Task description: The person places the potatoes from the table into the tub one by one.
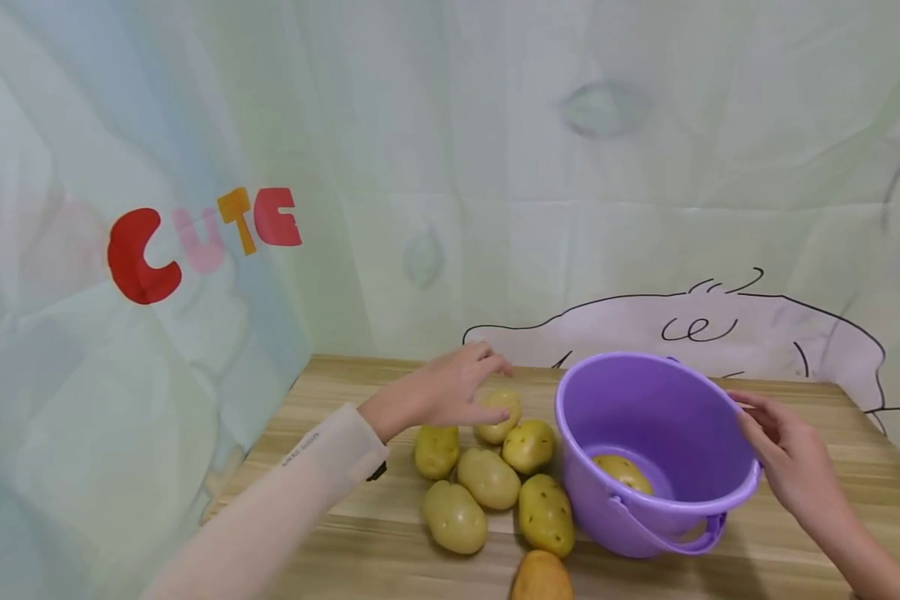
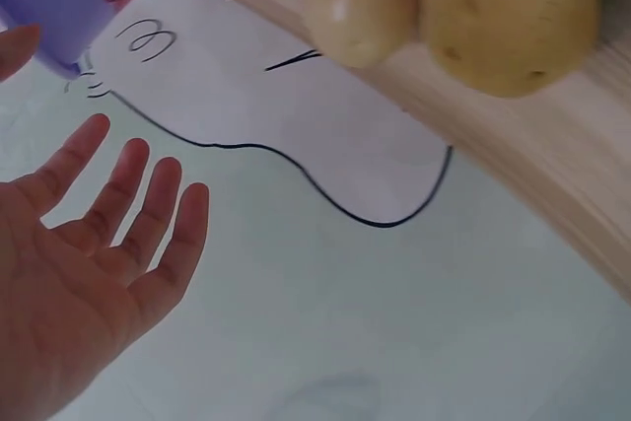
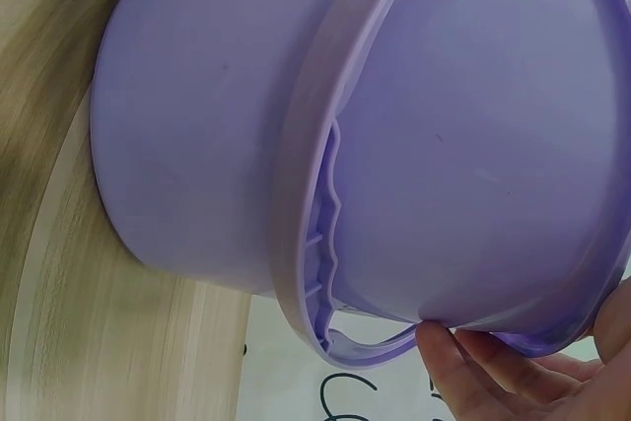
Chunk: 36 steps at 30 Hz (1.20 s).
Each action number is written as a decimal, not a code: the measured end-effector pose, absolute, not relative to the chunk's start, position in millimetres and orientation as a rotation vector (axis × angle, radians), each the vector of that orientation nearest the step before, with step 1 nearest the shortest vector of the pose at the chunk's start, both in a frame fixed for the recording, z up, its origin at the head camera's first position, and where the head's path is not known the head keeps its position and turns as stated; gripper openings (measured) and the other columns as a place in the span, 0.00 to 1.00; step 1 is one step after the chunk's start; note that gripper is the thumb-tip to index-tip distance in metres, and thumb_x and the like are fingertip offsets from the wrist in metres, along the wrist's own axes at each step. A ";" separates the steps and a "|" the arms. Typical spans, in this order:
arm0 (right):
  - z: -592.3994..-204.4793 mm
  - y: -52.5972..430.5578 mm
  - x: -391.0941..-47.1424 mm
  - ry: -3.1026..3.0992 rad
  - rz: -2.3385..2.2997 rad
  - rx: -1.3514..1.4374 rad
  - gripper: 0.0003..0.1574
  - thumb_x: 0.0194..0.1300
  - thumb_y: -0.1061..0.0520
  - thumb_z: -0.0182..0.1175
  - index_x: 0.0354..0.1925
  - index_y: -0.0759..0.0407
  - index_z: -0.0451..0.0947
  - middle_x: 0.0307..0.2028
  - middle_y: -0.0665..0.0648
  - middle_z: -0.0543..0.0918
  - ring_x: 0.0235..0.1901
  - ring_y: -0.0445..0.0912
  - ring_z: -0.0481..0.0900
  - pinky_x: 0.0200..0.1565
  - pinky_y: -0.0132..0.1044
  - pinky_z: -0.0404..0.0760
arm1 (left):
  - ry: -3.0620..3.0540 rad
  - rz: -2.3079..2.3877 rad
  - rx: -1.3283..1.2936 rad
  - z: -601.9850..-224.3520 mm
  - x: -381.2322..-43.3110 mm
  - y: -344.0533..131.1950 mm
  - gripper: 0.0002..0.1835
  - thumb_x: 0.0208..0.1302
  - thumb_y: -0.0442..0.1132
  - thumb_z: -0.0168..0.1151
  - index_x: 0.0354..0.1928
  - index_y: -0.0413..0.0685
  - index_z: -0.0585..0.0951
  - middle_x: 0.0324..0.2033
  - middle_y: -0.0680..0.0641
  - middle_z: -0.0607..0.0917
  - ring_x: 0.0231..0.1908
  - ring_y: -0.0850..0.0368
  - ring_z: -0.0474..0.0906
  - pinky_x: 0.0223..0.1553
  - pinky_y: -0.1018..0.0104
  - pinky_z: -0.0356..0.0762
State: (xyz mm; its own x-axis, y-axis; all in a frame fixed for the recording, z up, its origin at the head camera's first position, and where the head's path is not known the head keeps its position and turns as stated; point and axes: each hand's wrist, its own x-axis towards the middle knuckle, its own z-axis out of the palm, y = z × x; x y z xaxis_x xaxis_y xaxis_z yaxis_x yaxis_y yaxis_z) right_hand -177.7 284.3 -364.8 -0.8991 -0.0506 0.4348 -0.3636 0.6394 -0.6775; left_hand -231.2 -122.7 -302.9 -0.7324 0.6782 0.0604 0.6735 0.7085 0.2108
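Observation:
A purple bucket [image 1: 645, 533] stands on the table, its handle hanging down at the front. One potato [image 1: 621, 472] lies inside it. At the bucket's right side my right hand [image 1: 791, 454] holds the rim, with fingertips [image 3: 449, 372] against the outer wall just below it. My left hand [image 1: 450, 387] is held over the far end of a group of yellow potatoes [image 1: 489, 479], left of the bucket. Its fingers [image 2: 158, 204] are spread and slightly bent in the left wrist view, and nothing is in the palm.
Nearest me, an orange-tan rounded item [image 1: 542, 577] is cut off by the bottom of the head view. The wooden table [image 1: 360, 533] meets a printed cloth backdrop [image 1: 420, 208] behind and to the left.

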 end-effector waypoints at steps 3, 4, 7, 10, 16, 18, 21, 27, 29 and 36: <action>-364.4 284.9 -177.7 -2.483 1.154 0.338 0.21 0.76 0.61 0.51 0.60 0.75 0.72 0.46 0.78 0.81 0.36 0.23 0.76 0.32 0.21 0.77 | 2.894 0.283 1.107 -311.0 -229.6 -132.0 0.30 0.67 0.57 0.61 0.64 0.48 0.73 0.54 0.46 0.74 0.51 0.54 0.72 0.53 0.57 0.74; -364.4 285.2 -177.9 -2.481 1.154 0.340 0.21 0.76 0.61 0.51 0.60 0.75 0.72 0.46 0.77 0.81 0.36 0.24 0.76 0.32 0.21 0.78 | 2.894 0.272 1.094 -313.5 -228.7 -135.1 0.30 0.67 0.57 0.61 0.64 0.48 0.73 0.54 0.46 0.74 0.51 0.53 0.72 0.52 0.57 0.74; -364.9 286.5 -178.2 -2.477 1.152 0.342 0.21 0.76 0.60 0.51 0.59 0.74 0.72 0.45 0.74 0.82 0.36 0.24 0.77 0.32 0.22 0.78 | 2.898 0.246 1.077 -320.8 -226.5 -143.4 0.30 0.66 0.57 0.63 0.63 0.48 0.73 0.54 0.45 0.73 0.51 0.51 0.71 0.53 0.55 0.73; -365.5 287.4 -178.5 -2.475 1.154 0.344 0.21 0.76 0.60 0.52 0.60 0.74 0.72 0.45 0.73 0.83 0.36 0.24 0.77 0.33 0.22 0.78 | 2.905 0.250 1.076 -327.5 -225.4 -150.7 0.28 0.65 0.54 0.64 0.61 0.47 0.74 0.56 0.43 0.72 0.54 0.48 0.70 0.55 0.53 0.72; -364.0 287.2 -179.3 -2.480 1.159 0.349 0.21 0.77 0.60 0.50 0.60 0.74 0.71 0.45 0.76 0.82 0.35 0.26 0.78 0.32 0.22 0.79 | 2.902 0.266 0.997 -340.0 -225.3 -160.5 0.29 0.64 0.55 0.66 0.61 0.48 0.73 0.59 0.41 0.71 0.58 0.45 0.68 0.56 0.50 0.73; -363.7 286.8 -179.2 -2.480 1.158 0.353 0.21 0.77 0.61 0.50 0.60 0.74 0.71 0.45 0.76 0.82 0.35 0.27 0.78 0.32 0.23 0.79 | 2.894 0.272 0.957 -344.7 -225.1 -162.7 0.30 0.64 0.55 0.66 0.62 0.48 0.73 0.60 0.41 0.70 0.57 0.46 0.68 0.54 0.51 0.74; -363.6 286.4 -178.9 -2.479 1.158 0.360 0.21 0.77 0.61 0.50 0.61 0.73 0.71 0.45 0.76 0.82 0.35 0.27 0.79 0.32 0.23 0.79 | 2.882 0.284 0.912 -351.7 -224.2 -165.4 0.31 0.63 0.55 0.67 0.63 0.48 0.73 0.59 0.42 0.70 0.55 0.47 0.69 0.52 0.52 0.75; -363.7 286.4 -179.6 -2.477 1.145 0.362 0.21 0.77 0.61 0.51 0.61 0.72 0.72 0.44 0.73 0.83 0.35 0.27 0.79 0.33 0.22 0.78 | 2.875 0.324 0.908 -364.7 -222.9 -169.7 0.30 0.64 0.54 0.67 0.62 0.47 0.73 0.54 0.40 0.72 0.51 0.44 0.70 0.50 0.49 0.75; -363.6 286.3 -179.9 -2.474 1.143 0.363 0.21 0.77 0.61 0.51 0.60 0.72 0.72 0.43 0.71 0.84 0.34 0.27 0.79 0.33 0.23 0.78 | 2.877 0.337 0.916 -369.5 -223.1 -171.0 0.29 0.64 0.54 0.67 0.61 0.47 0.73 0.54 0.39 0.72 0.50 0.44 0.70 0.49 0.49 0.76; -364.8 288.1 -180.1 -2.460 1.159 0.373 0.20 0.76 0.61 0.51 0.60 0.72 0.72 0.41 0.59 0.87 0.35 0.28 0.79 0.33 0.23 0.79 | 2.870 0.377 0.876 -381.8 -222.3 -172.0 0.29 0.63 0.50 0.68 0.61 0.46 0.74 0.53 0.38 0.71 0.48 0.45 0.70 0.44 0.53 0.79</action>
State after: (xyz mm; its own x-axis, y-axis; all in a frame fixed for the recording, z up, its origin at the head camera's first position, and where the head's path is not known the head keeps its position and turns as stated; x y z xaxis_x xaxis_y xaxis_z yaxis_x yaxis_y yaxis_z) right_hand -180.1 288.1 -364.8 -0.8870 -0.0707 0.4562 -0.3969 0.6218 -0.6752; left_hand -222.3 -172.0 -381.8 -0.8257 0.5628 -0.0391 0.5335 0.8015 0.2700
